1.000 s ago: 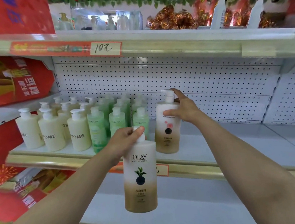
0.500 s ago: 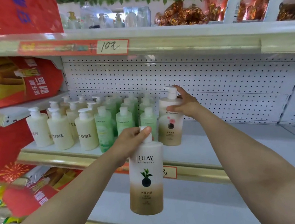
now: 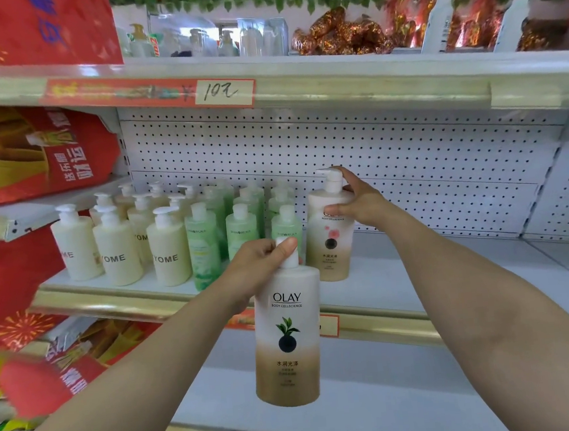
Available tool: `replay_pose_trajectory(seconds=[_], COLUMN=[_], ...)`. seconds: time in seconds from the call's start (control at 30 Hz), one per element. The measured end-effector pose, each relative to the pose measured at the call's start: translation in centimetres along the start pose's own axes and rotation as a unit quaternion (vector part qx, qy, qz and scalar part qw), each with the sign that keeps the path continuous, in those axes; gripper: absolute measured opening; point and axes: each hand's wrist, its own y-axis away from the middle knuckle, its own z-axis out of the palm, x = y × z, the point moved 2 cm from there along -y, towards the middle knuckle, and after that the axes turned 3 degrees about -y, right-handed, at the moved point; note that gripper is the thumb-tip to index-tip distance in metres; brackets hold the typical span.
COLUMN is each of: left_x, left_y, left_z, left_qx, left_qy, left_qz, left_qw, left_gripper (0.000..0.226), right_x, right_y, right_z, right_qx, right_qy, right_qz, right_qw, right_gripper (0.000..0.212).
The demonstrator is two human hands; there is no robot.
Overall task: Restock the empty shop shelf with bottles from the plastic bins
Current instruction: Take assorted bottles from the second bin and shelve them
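The left grip [image 3: 257, 269] is curled round the pump top of a big tan and white bottle [image 3: 288, 335]. This bottle hangs upright in the air, out in front of the shelf [image 3: 419, 279] and not on it. The right grip [image 3: 358, 205] clasps the top of a second tan bottle [image 3: 330, 242], thumb in front and fingers behind. That one stands upright on the shelf, just beside the green bottles [image 3: 205, 253]. Cream bottles [image 3: 169, 253] stand to the left of the green ones. A price tag [image 3: 224, 91] sits on the edge of the shelf above.
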Motion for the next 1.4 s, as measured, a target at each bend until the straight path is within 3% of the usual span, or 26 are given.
replay_pose_trajectory(seconds=[0.13, 0.23, 0.37, 0.47, 0.53, 0.6, 0.67, 0.87, 1.0, 1.07, 1.13, 1.23, 1.4], left_x=[0.1, 0.6, 2.7, 4.6, 6.0, 7.1, 8.1, 10.4, 9.4, 7.1, 4.6, 1.8, -0.7], left_y=[-0.2, -0.6, -1.1, -1.6, -1.7, -2.2, -2.9, -3.3, -3.4, -3.5, -3.5, -3.8, -4.4], left_z=[0.2, 0.3, 0.7, 1.3, 1.7, 2.1, 2.5, 3.6, 2.5, 1.6, 1.0, 1.3, 1.6], left_qx=[-0.003, 0.0, 0.0, 0.008, 0.011, 0.014, 0.025, 0.045, 0.1, 0.134, 0.144, 0.099, 0.075], left_qy=[-0.008, -0.007, -0.007, 0.0, 0.007, 0.009, 0.004, -0.051, -0.173, -0.223, -0.253, -0.288, -0.31], left_qz=[0.012, 0.019, 0.035, 0.059, 0.069, 0.068, 0.075, 0.113, 0.21, 0.23, 0.199, 0.138, 0.126], left_qw=[1.0, 1.0, 0.999, 0.998, 0.998, 0.998, 0.997, 0.991, 0.957, 0.938, 0.936, 0.942, 0.939], left_gripper=[0.104, 0.105, 0.096, 0.09, 0.089, 0.08, 0.056, 0.046, 0.028, 0.032, 0.032, 0.039, 0.049], right_x=[-0.1, -0.2, -2.4, -4.4, -5.1, -5.1, -5.0, -4.8, -4.4, -3.8, -3.1, -2.1, -0.1], right_y=[1.1, 2.3, 5.8, 9.4, 11.8, 13.6, 14.6, 14.7, 13.4, 12.5, 11.6, 10.4, 9.5], right_z=[0.6, 0.7, 0.1, 0.5, 1.1, 1.4, 1.6, 1.2, 0.0, -0.8, -1.4, -1.0, 0.6], right_qx=[0.026, 0.101, 0.167, 0.071, -0.031, -0.099, -0.128, -0.047, 0.028, 0.072, 0.092, 0.086, 0.086], right_qy=[-0.021, -0.037, -0.062, -0.18, -0.233, -0.225, -0.178, -0.17, -0.141, -0.149, -0.157, -0.151, -0.164], right_qz=[0.0, 0.018, 0.018, 0.033, 0.065, 0.073, 0.054, 0.023, 0.013, 0.024, 0.031, 0.033, 0.035], right_qw=[0.999, 0.994, 0.984, 0.981, 0.97, 0.967, 0.974, 0.984, 0.99, 0.986, 0.983, 0.984, 0.982], right_gripper=[0.092, 0.101, 0.08, 0.055, 0.057, 0.058, 0.048, 0.037, 0.042, 0.049, 0.055, 0.061, 0.063])
